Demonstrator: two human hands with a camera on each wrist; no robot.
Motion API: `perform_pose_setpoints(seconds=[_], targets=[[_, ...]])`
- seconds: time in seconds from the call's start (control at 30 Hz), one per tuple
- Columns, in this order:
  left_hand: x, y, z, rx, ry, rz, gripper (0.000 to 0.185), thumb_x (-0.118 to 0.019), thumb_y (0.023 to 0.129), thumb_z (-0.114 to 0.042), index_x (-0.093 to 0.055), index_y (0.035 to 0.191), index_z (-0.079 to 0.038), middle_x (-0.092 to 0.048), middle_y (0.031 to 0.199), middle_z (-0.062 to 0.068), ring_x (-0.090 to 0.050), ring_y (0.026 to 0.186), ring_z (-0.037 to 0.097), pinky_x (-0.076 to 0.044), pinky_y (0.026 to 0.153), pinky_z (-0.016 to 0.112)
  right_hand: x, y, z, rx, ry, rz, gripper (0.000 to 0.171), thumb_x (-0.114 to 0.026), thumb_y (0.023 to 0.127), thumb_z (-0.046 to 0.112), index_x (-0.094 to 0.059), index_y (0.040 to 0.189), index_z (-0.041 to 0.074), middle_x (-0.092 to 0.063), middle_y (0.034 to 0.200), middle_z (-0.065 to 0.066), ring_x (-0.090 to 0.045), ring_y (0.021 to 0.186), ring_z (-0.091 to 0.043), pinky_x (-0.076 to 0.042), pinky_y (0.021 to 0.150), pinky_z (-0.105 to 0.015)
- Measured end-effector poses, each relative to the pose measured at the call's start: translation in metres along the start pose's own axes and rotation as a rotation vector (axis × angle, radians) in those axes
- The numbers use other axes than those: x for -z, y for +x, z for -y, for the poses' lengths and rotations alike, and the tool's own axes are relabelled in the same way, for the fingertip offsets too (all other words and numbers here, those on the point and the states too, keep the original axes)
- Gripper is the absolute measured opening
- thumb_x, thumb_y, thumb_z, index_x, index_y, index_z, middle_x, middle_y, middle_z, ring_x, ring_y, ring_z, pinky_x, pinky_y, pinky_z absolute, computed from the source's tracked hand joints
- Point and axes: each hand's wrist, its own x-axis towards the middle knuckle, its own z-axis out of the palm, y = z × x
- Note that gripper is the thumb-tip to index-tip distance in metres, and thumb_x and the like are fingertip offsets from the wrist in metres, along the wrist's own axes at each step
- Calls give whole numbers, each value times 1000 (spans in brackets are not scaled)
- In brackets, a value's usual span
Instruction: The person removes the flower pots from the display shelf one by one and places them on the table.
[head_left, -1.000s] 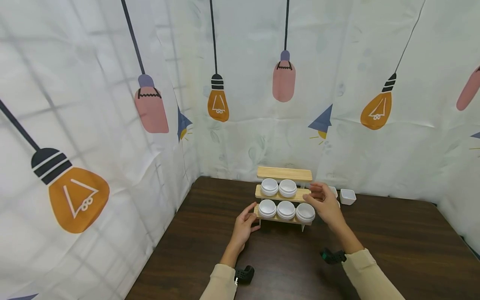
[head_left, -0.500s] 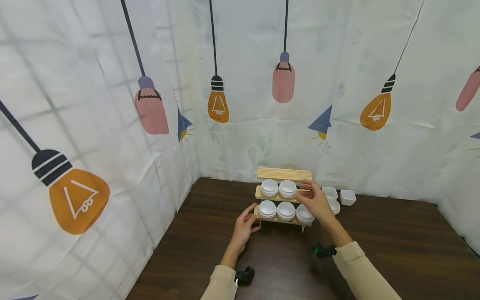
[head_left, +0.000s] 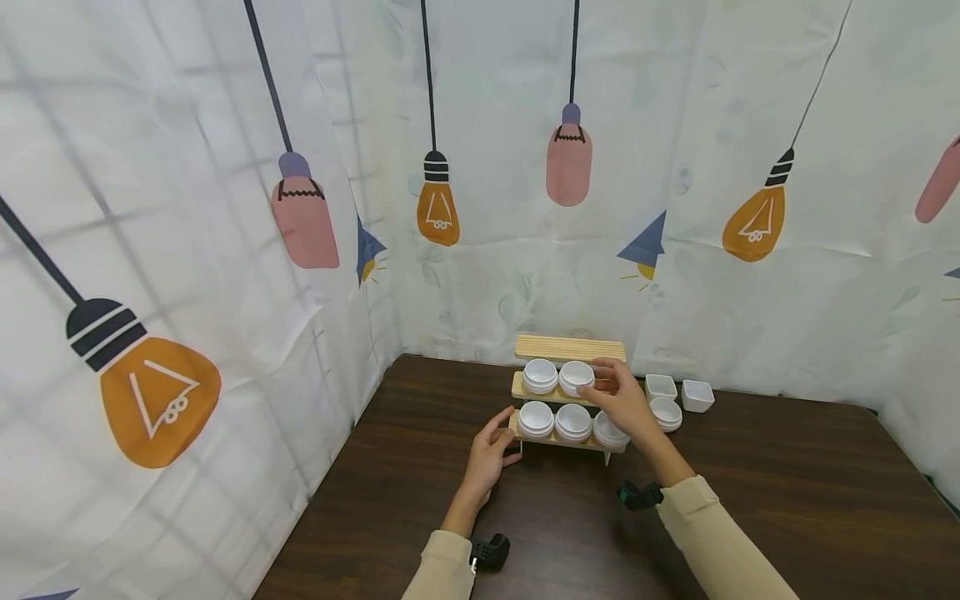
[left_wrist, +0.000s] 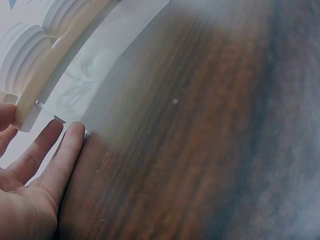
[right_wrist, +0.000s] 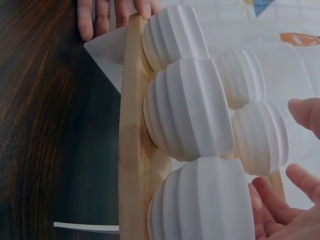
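A tiered wooden rack (head_left: 568, 445) with white side supports stands at the back of the table. Three white round ribbed bowls (head_left: 573, 422) sit on its lowest shelf, and two more, one of them the right-hand bowl (head_left: 577, 377), on the middle shelf. My left hand (head_left: 484, 457) holds the left end of the lowest shelf; its lower fingers (left_wrist: 67, 155) extend beside the support. With fingers spread, my right hand (head_left: 624, 406) hovers beside the right-hand middle bowl (right_wrist: 260, 137). A gap shows between them in the right wrist view. It partly covers the right front bowl (right_wrist: 205, 205).
Two white square cups (head_left: 697, 396) and another round bowl (head_left: 665, 413) stand on the dark wooden table (head_left: 787, 483), right of the rack. The top shelf (head_left: 570, 347) is bare. A printed curtain (head_left: 480, 292) hangs behind and to the left.
My right hand has moved left along the middle shelf to its right-hand bowl, uncovering the square cups and round bowl on the table. The left hand stays at the rack's end.
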Motion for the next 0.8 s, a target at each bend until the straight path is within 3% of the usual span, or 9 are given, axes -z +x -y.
perform_pose_setpoints(seconds=[0.23, 0.4, 0.8], targets=[[0, 0, 1, 9, 0, 0, 45, -50, 108, -15, -50, 152, -16, -64, 112, 10, -64, 104, 22, -63, 86, 39, -4, 4, 1, -13, -32, 0, 67, -76, 93, 35, -45, 148, 10, -57, 142, -22, -59, 120, -33, -51, 90, -30], [0, -1, 0, -26, 6, 10, 45, -51, 108, -15, -49, 152, -11, -64, 111, 11, -64, 103, 23, -64, 84, 38, -5, 5, 4, -34, -38, 7, 69, -77, 92, 35, -45, 148, 11, -57, 143, -21, -59, 118, -31, -51, 86, -27], [-1, -1, -1, -4, 6, 0, 45, -50, 108, -14, -49, 153, -13, -64, 113, 14, -64, 107, 28, -63, 86, 41, -8, 9, 6, -62, -106, 4, 67, -78, 90, 36, -47, 145, 11, -59, 140, -20, -58, 117, -31, -50, 89, -33]])
